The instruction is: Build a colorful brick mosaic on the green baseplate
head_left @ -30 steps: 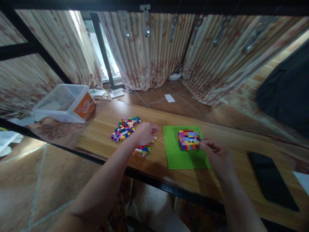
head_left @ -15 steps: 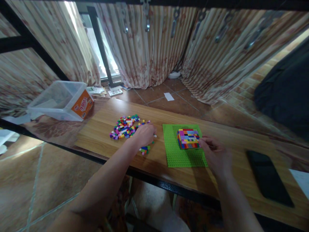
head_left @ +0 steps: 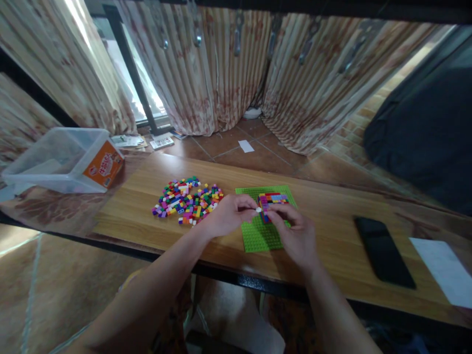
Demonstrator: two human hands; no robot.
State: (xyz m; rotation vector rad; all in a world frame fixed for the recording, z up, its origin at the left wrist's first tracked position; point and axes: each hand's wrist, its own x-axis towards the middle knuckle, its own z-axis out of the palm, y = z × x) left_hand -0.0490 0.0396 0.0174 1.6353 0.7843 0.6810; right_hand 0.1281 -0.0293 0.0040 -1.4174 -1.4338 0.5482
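My left hand point(head_left: 230, 214) pinches a small white toy brick point(head_left: 258, 210) at the left side of a multicoloured brick build point(head_left: 275, 197). The build stands on a green studded baseplate point(head_left: 258, 241). Fingers of my right hand point(head_left: 297, 233) are closed close to the white brick, in front of the build. A small purple-pink spot shows at those fingertips, but whether it is a loose brick or part of the build is unclear. Part of the build is hidden behind my right hand. Left of the baseplate lies a pile of loose coloured bricks point(head_left: 188, 202).
A clear plastic bin point(head_left: 55, 172) with an orange label stands at the left end of the wooden table point(head_left: 129, 211). On the right lie a black phone-like slab point(head_left: 383, 253) and a white paper sheet point(head_left: 444, 270). Curtains point(head_left: 221, 73) hang behind.
My left hand has moved right from the brick pile to the build, bringing a white brick. My right hand has shifted left across the build's front. The camera view has turned slightly right.
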